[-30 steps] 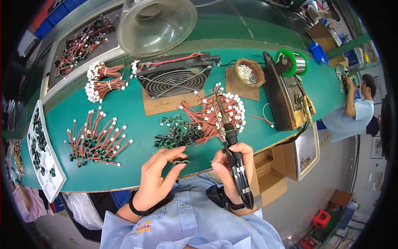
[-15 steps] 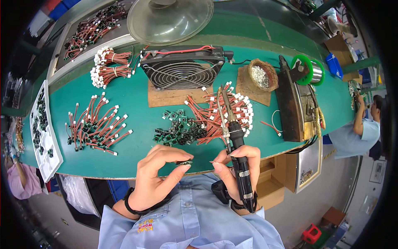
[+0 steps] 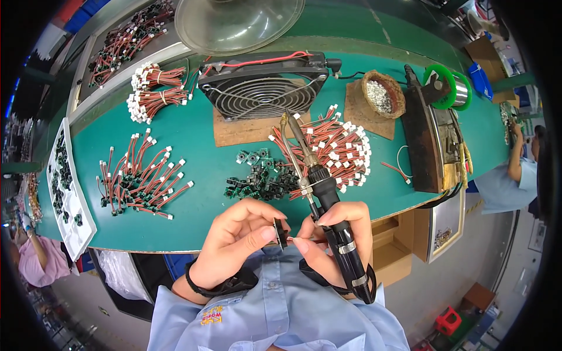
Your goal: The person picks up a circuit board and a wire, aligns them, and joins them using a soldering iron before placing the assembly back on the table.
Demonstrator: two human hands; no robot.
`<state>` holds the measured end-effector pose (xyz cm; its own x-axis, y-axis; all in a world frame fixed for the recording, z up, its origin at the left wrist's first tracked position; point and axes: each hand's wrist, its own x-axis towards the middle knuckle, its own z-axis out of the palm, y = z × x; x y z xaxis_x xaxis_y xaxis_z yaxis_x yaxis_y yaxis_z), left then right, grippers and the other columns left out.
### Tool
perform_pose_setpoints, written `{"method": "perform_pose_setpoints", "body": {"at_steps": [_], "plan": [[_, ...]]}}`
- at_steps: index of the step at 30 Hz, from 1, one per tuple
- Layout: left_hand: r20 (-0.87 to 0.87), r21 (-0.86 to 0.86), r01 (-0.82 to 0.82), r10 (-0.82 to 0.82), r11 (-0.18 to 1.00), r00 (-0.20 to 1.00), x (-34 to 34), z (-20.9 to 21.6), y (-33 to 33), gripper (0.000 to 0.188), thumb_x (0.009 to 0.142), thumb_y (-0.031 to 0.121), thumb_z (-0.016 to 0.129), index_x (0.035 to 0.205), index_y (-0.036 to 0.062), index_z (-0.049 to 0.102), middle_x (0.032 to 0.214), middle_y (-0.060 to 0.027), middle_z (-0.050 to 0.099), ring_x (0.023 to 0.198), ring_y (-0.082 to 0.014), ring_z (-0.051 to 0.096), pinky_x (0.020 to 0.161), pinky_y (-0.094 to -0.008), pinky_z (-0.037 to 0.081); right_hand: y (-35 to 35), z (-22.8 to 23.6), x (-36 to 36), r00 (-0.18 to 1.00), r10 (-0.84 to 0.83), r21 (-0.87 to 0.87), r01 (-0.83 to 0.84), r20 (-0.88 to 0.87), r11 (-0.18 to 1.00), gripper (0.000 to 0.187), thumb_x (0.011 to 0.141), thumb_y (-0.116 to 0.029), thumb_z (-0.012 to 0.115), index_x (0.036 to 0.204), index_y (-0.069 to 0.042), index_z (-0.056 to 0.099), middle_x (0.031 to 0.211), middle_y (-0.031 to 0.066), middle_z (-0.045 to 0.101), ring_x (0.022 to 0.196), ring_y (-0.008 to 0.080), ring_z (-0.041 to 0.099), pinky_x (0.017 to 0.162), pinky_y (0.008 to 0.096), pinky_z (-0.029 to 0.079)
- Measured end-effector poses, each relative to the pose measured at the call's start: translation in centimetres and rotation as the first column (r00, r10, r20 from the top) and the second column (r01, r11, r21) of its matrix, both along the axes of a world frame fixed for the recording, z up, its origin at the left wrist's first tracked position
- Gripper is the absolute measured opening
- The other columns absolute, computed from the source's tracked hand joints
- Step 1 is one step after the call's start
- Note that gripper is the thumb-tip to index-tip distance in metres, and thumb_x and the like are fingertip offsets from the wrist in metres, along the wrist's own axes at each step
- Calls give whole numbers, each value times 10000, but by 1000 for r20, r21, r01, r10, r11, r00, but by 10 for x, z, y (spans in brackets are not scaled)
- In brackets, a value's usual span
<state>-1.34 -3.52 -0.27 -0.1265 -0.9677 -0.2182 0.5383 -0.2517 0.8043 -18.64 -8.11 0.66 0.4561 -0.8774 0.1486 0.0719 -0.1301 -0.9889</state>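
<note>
The left hand (image 3: 237, 245) pinches a small black part (image 3: 281, 233) near the chest, and the right hand (image 3: 335, 243) grips the soldering iron (image 3: 319, 193). The iron's tip points toward twelve o'clock over the wire leads (image 3: 345, 149) (close enough to worry me); a slip could scorch insulation or fingers.

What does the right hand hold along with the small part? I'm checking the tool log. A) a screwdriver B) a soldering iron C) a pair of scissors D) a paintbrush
B: the right hand grips a black-handled soldering iron whose metal tip points up over the green bench.

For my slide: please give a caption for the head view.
Left hand pinches small black component; right hand holds black-handled soldering iron.
</note>
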Motion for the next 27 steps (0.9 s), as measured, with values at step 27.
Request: {"method": "perform_pose_setpoints", "body": {"at_steps": [27], "plan": [[-284,15,102,-94,995,954,0,-8,4,216,898,114,543,1065,-20,515,1005,-77,566,919,-125,529,799,-275,421,5,6,9,1000,-20,-82,21,16,996,401,687,106,664,992,-30,441,810,88,567,680,154,621,599,269,501]]}}
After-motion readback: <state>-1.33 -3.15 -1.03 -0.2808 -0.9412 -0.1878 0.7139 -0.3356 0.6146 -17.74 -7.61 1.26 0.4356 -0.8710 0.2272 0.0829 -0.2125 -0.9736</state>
